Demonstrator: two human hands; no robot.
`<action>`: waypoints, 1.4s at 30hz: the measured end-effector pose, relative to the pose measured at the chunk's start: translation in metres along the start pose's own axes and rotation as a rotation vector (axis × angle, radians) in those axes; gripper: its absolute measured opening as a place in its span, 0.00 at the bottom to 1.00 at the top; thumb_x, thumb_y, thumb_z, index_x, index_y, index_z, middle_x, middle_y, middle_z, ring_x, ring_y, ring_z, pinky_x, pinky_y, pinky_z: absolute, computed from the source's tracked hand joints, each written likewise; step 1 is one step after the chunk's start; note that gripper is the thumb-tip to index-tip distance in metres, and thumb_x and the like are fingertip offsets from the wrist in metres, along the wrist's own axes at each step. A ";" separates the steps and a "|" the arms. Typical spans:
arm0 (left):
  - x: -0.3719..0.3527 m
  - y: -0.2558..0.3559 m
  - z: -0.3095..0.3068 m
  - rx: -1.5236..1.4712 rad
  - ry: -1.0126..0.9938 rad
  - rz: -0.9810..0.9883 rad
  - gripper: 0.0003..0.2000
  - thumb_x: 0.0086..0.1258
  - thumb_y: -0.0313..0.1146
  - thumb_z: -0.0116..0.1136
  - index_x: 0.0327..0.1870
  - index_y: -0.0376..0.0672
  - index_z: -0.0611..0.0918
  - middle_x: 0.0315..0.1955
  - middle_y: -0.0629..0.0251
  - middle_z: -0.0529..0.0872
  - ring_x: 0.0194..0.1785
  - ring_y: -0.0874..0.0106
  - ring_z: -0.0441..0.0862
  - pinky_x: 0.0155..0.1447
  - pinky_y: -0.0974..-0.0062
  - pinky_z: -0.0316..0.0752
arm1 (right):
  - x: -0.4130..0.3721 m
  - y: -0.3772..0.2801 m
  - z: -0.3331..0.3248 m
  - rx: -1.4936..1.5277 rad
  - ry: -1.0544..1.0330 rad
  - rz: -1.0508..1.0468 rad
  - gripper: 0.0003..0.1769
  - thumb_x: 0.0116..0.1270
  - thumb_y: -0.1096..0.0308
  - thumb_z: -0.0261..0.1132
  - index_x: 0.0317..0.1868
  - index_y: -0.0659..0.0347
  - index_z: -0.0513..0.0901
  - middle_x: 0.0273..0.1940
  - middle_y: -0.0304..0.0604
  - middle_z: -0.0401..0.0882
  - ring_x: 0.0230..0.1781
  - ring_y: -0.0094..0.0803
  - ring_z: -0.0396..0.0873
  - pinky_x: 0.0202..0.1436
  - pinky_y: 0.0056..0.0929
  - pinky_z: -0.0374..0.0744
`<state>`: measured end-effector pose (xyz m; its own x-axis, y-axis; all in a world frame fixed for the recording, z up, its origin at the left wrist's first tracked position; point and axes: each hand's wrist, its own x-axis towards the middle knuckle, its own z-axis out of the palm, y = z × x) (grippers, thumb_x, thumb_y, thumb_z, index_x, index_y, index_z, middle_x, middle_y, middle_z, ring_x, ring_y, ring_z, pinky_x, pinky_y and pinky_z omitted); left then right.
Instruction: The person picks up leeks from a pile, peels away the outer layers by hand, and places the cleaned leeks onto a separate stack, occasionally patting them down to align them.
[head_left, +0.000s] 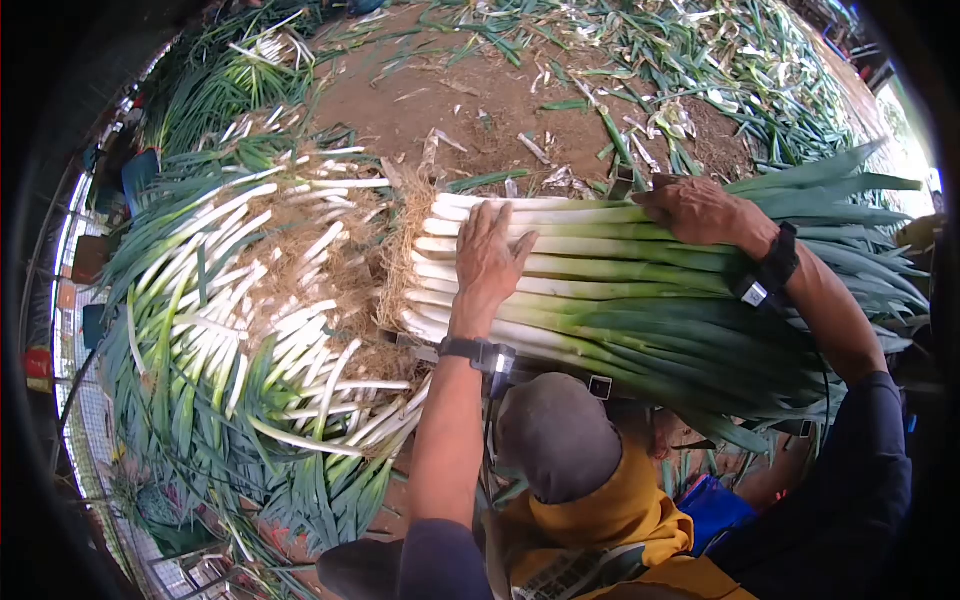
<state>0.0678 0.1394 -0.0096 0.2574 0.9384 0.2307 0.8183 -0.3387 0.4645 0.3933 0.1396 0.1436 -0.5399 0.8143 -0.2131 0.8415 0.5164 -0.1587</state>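
A wide row of leeks (560, 265) lies side by side, roots to the left and green leaves to the right. My left hand (490, 250) rests flat across the white stems near the root end, fingers spread. At the far edge of the row, my right hand (695, 210) has its fingers curled over the outermost leek where white turns green; its fingertips are partly hidden. Dry, tangled roots (400, 250) hang together at the left end. Both wrists wear dark straps with small devices.
A big heap of loose leeks (230, 300) lies to the left, roots inward. Trimmed leaves (690, 60) litter the brown ground (400, 90) beyond. Square metal post ends (600, 387) show at the row's near side. A dark cap (558, 438) is low in view, beside a blue item (712, 512).
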 end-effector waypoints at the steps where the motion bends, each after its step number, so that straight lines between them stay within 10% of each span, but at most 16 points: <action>1: 0.002 0.001 0.000 -0.012 0.004 -0.002 0.37 0.75 0.60 0.56 0.74 0.39 0.74 0.74 0.38 0.69 0.80 0.47 0.61 0.83 0.52 0.52 | 0.003 0.005 0.003 0.011 0.001 0.010 0.15 0.78 0.60 0.57 0.51 0.61 0.83 0.46 0.53 0.82 0.50 0.52 0.82 0.56 0.50 0.79; 2: 0.004 -0.001 -0.001 -0.016 -0.034 -0.006 0.37 0.76 0.60 0.56 0.75 0.39 0.73 0.75 0.39 0.68 0.81 0.48 0.60 0.84 0.54 0.50 | 0.004 0.014 0.009 0.027 0.045 -0.063 0.20 0.75 0.64 0.60 0.63 0.59 0.83 0.43 0.52 0.78 0.47 0.49 0.81 0.51 0.47 0.79; 9: 0.003 0.001 -0.001 0.038 -0.062 -0.035 0.37 0.77 0.59 0.53 0.78 0.39 0.69 0.77 0.37 0.64 0.82 0.46 0.58 0.84 0.56 0.51 | -0.006 0.000 0.019 -0.084 0.140 0.000 0.26 0.76 0.52 0.62 0.65 0.61 0.81 0.47 0.55 0.77 0.51 0.52 0.80 0.52 0.50 0.78; 14: 0.005 -0.007 0.000 0.052 -0.067 0.003 0.37 0.78 0.58 0.53 0.79 0.39 0.68 0.78 0.36 0.62 0.82 0.46 0.58 0.84 0.56 0.52 | -0.044 -0.012 -0.036 -0.177 -0.040 0.223 0.47 0.68 0.30 0.62 0.70 0.64 0.77 0.55 0.63 0.83 0.55 0.59 0.84 0.58 0.49 0.81; 42: 0.007 -0.006 -0.006 0.029 -0.145 -0.003 0.39 0.80 0.58 0.50 0.81 0.38 0.63 0.80 0.40 0.59 0.83 0.49 0.55 0.85 0.57 0.49 | -0.161 0.034 -0.038 0.264 -0.128 0.453 0.59 0.64 0.26 0.61 0.82 0.62 0.58 0.69 0.71 0.71 0.67 0.66 0.73 0.72 0.53 0.69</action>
<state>0.0615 0.1475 -0.0055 0.3246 0.9403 0.1026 0.8331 -0.3356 0.4397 0.5094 0.0356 0.2095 -0.1359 0.8928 -0.4294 0.9662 0.0235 -0.2569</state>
